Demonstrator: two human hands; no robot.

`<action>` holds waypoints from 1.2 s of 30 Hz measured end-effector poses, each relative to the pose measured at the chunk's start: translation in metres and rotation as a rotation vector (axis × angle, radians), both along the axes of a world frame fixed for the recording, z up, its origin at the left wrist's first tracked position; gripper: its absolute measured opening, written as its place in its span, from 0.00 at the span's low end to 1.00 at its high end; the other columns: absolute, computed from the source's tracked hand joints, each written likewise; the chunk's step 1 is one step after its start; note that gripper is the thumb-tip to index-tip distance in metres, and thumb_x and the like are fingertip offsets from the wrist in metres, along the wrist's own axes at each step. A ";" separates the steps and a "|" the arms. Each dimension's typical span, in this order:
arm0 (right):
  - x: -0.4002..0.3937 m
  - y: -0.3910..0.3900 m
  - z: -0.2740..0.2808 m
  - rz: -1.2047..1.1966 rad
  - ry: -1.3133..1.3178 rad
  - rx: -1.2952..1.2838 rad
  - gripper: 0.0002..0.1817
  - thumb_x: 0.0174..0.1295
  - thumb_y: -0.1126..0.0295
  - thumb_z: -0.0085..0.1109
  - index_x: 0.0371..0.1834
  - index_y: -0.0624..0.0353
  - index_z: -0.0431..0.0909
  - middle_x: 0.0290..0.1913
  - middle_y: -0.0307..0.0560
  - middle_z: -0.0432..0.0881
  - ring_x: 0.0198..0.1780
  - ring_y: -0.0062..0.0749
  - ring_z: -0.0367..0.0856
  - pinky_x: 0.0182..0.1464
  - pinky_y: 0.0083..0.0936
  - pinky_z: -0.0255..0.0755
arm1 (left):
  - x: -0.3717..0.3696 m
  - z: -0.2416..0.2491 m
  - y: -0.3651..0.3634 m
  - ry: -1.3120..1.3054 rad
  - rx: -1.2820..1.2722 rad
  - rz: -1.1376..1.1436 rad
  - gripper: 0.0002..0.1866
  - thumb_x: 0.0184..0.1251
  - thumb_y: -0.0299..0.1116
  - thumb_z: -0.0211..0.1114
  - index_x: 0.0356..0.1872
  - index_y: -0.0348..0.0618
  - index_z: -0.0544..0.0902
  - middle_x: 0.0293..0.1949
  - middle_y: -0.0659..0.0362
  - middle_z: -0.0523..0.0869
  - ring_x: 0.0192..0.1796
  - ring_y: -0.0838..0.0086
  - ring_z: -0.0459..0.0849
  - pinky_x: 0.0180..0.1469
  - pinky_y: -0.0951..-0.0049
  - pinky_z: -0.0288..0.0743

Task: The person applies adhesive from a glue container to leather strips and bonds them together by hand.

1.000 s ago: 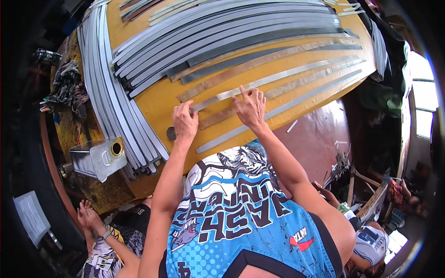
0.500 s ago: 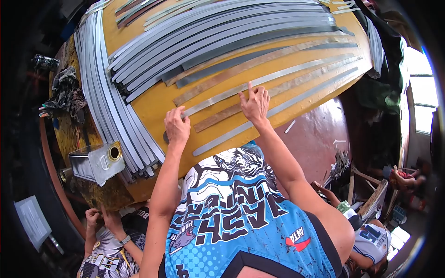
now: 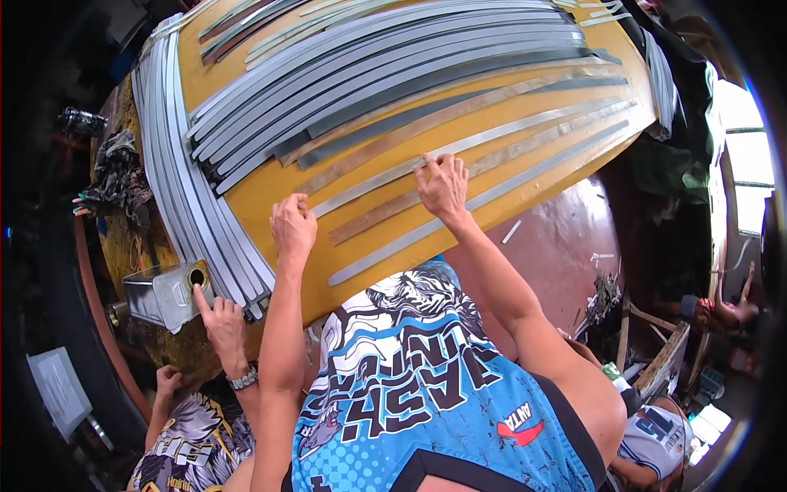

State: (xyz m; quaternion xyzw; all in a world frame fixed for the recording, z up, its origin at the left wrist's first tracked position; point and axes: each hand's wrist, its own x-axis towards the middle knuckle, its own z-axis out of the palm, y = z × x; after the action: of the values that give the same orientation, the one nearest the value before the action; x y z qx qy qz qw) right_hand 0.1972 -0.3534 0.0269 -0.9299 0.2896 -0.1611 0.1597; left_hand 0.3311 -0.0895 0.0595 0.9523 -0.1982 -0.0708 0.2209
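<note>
A long, narrow grey strip (image 3: 369, 188) lies across the yellow tabletop in front of me. At its left end, my left hand (image 3: 293, 227) has its fingers curled and pinched on the strip. Farther right along the same strip, my right hand (image 3: 443, 185) is bent over it, with thumb and index finger closed at its edge. Just below is a brown strip (image 3: 373, 220), and nearer my body lies another grey strip (image 3: 393, 250). More brown and dark strips lie above the one I hold.
Many pale strips (image 3: 393, 70) lie side by side farther back. Another bundle (image 3: 193, 180) hangs along the table's left side. A metal can (image 3: 168, 295) stands at the lower left, with a co-worker's hand (image 3: 223, 328) at its opening. Dark rags (image 3: 121, 176) lie beyond it.
My left hand has moved slightly left and down in view. My right index finger has drawn in from its stretched position. The co-worker's hand has risen to the can's opening.
</note>
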 end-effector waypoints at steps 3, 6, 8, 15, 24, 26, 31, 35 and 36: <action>-0.004 0.005 0.004 0.043 0.041 -0.025 0.26 0.63 0.52 0.60 0.58 0.57 0.80 0.49 0.51 0.75 0.53 0.44 0.70 0.53 0.43 0.64 | 0.004 0.025 -0.063 -0.073 -0.199 -0.185 0.15 0.52 0.26 0.64 0.43 0.47 0.87 0.42 0.58 0.87 0.52 0.61 0.82 0.57 0.61 0.73; -0.006 0.006 0.005 0.086 0.056 -0.058 0.30 0.60 0.53 0.62 0.61 0.60 0.76 0.52 0.52 0.73 0.53 0.45 0.70 0.52 0.44 0.62 | -0.006 0.025 -0.156 -0.137 -0.344 -0.511 0.17 0.52 0.26 0.66 0.45 0.48 0.88 0.46 0.57 0.88 0.53 0.62 0.82 0.56 0.63 0.74; -0.007 0.005 0.005 0.099 0.071 0.009 0.29 0.58 0.54 0.62 0.60 0.59 0.77 0.52 0.52 0.74 0.53 0.46 0.70 0.51 0.43 0.62 | -0.018 0.017 -0.211 -0.089 -0.314 -0.678 0.19 0.53 0.28 0.66 0.49 0.49 0.87 0.49 0.56 0.88 0.55 0.63 0.81 0.58 0.63 0.72; -0.013 0.001 -0.002 0.143 -0.023 0.033 0.29 0.57 0.56 0.60 0.63 0.51 0.74 0.62 0.50 0.75 0.61 0.50 0.68 0.55 0.45 0.61 | -0.038 0.019 -0.268 0.033 0.275 -0.883 0.25 0.63 0.34 0.59 0.63 0.49 0.78 0.50 0.54 0.88 0.59 0.63 0.76 0.63 0.58 0.65; -0.006 0.048 -0.042 0.388 -0.210 0.076 0.29 0.69 0.52 0.52 0.72 0.49 0.69 0.63 0.65 0.66 0.64 0.59 0.64 0.64 0.56 0.57 | -0.068 0.019 -0.276 0.061 0.294 -0.695 0.32 0.61 0.37 0.58 0.69 0.37 0.71 0.52 0.54 0.86 0.62 0.63 0.74 0.65 0.57 0.64; -0.003 0.053 -0.035 0.313 -0.058 0.104 0.34 0.66 0.43 0.53 0.70 0.53 0.71 0.59 0.69 0.70 0.62 0.64 0.67 0.61 0.59 0.62 | -0.080 0.015 -0.278 0.064 0.284 -0.627 0.33 0.62 0.40 0.58 0.69 0.35 0.69 0.53 0.52 0.86 0.63 0.61 0.73 0.66 0.56 0.63; -0.013 0.025 -0.012 0.281 0.026 -0.056 0.33 0.64 0.45 0.57 0.67 0.55 0.75 0.48 0.61 0.72 0.51 0.52 0.68 0.57 0.49 0.62 | -0.097 0.016 -0.286 0.085 0.256 -0.503 0.38 0.57 0.38 0.61 0.71 0.31 0.66 0.52 0.51 0.84 0.62 0.63 0.72 0.64 0.58 0.62; -0.012 0.020 -0.013 0.308 0.026 -0.042 0.34 0.65 0.44 0.56 0.67 0.56 0.74 0.45 0.59 0.71 0.48 0.49 0.68 0.53 0.48 0.62 | -0.094 0.016 -0.291 0.102 0.267 -0.515 0.38 0.60 0.43 0.60 0.69 0.29 0.67 0.50 0.49 0.86 0.61 0.59 0.73 0.63 0.56 0.64; -0.012 0.021 -0.012 0.279 0.020 -0.070 0.34 0.65 0.44 0.56 0.67 0.55 0.74 0.45 0.58 0.71 0.48 0.48 0.68 0.51 0.46 0.62 | -0.094 0.015 -0.291 0.103 0.260 -0.521 0.38 0.60 0.42 0.61 0.68 0.28 0.68 0.49 0.50 0.86 0.60 0.60 0.73 0.62 0.56 0.64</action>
State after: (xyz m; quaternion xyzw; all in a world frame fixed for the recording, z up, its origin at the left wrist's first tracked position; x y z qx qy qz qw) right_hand 0.1853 -0.3323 0.0152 -0.9677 0.1535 -0.1381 0.1449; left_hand 0.2366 -0.3802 0.0750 0.8848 -0.4137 -0.1982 0.0815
